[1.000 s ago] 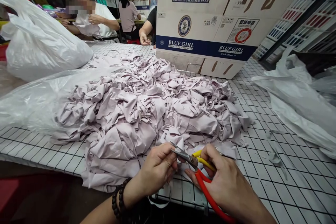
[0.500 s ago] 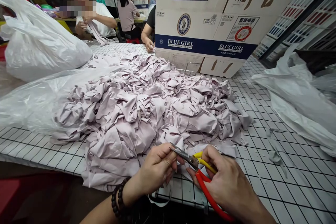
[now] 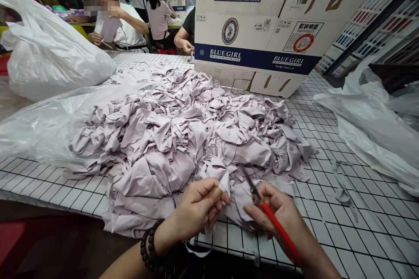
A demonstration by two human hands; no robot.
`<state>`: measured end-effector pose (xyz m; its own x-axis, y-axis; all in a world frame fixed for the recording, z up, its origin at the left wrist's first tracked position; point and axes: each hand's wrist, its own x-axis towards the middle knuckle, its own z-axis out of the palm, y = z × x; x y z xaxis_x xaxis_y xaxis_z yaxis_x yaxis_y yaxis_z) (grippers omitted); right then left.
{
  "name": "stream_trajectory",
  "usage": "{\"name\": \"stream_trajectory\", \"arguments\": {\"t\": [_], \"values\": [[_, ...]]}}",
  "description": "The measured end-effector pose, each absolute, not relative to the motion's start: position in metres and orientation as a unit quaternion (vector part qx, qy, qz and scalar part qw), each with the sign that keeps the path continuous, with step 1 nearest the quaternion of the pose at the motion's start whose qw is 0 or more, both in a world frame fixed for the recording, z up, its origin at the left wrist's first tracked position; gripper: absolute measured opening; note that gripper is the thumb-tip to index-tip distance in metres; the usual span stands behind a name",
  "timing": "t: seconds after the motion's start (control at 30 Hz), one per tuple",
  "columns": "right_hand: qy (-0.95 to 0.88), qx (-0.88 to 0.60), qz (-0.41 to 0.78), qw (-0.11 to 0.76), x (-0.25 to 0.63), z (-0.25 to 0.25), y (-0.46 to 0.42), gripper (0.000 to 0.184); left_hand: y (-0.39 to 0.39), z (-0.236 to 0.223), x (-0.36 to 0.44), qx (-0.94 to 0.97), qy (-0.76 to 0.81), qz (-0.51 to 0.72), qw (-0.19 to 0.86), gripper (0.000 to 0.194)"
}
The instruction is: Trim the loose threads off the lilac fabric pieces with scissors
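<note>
My left hand [image 3: 198,205] is closed, pinching the edge of a pale lilac piece of fabric [image 3: 224,184] between thumb and fingers. A thin pale strap [image 3: 204,253] hangs in a loop below it at the table edge. My right hand [image 3: 278,218] is wrapped round scissors [image 3: 278,229] with red handle showing; their blades point up and to the left, apart from the fabric in my left hand. Just beyond both hands lies a large heap of lilac fabric pieces [image 3: 157,130].
A tall beer carton [image 3: 245,30] stands behind the heap. White plastic bags lie at left [image 3: 55,52] and right [image 3: 369,113]; a clear plastic sheet [image 3: 42,126] borders the heap. Fabric scraps [image 3: 342,194] lie on the grid-patterned table [image 3: 327,218]. Co-workers [image 3: 126,26] handle cloth across the table.
The scissors have swung away from my left fingertips, turning so the blades point upward. My left hand stays almost in place. Across the table, a co-worker has shifted their hands and cloth.
</note>
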<state>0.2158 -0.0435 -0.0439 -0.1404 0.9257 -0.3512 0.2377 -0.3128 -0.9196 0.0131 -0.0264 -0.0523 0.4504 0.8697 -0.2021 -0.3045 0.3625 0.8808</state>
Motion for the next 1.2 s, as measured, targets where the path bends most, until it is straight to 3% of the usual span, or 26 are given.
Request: {"name": "stream_trajectory", "arguments": {"t": [0.13,0.23,0.33,0.47,0.6,0.7,0.8,0.9,0.97,1.1,1.2], "values": [[-0.362,-0.503,0.707,0.342,0.214,-0.055,-0.051,0.054,-0.032,-0.054,0.023,0.465,0.357,0.391,0.71,0.04],[-0.232,-0.482,0.752,0.386,0.2,-0.062,-0.053,0.052,-0.042,-0.053,0.036,0.604,0.361,0.372,0.606,0.036],[-0.188,-0.52,0.726,0.409,0.19,-0.065,-0.048,0.041,-0.057,-0.052,0.044,0.734,0.32,0.33,0.5,0.029],[-0.251,-0.576,0.646,0.434,0.207,-0.059,-0.036,0.036,-0.072,-0.059,0.032,0.776,0.292,0.307,0.467,0.027],[-0.315,-0.62,0.561,0.449,0.244,-0.046,-0.03,0.037,-0.057,-0.078,0.003,0.695,0.468,0.374,0.398,0.026],[-0.29,-0.656,0.529,0.454,0.265,-0.041,-0.028,0.041,-0.033,-0.092,-0.011,0.664,0.585,0.324,0.334,0.024],[-0.283,-0.663,0.511,0.468,0.277,-0.043,-0.024,0.04,-0.018,-0.102,-0.011,0.685,0.596,0.242,0.342,0.022],[-0.292,-0.655,0.51,0.475,0.287,-0.05,-0.017,0.035,-0.015,-0.105,-0.005,0.691,0.59,0.225,0.351,0.032],[-0.293,-0.652,0.511,0.477,0.292,-0.054,-0.012,0.031,-0.017,-0.103,-0.001,0.691,0.595,0.22,0.345,0.028],[-0.294,-0.649,0.517,0.474,0.296,-0.054,-0.007,0.024,-0.026,-0.092,0.003,0.702,0.627,0.298,0.159,0.014],[-0.3,-0.647,0.529,0.459,0.294,-0.047,-0.008,0.017,-0.03,-0.087,0.011,0.741,0.587,0.317,0.083,0.021]]}}
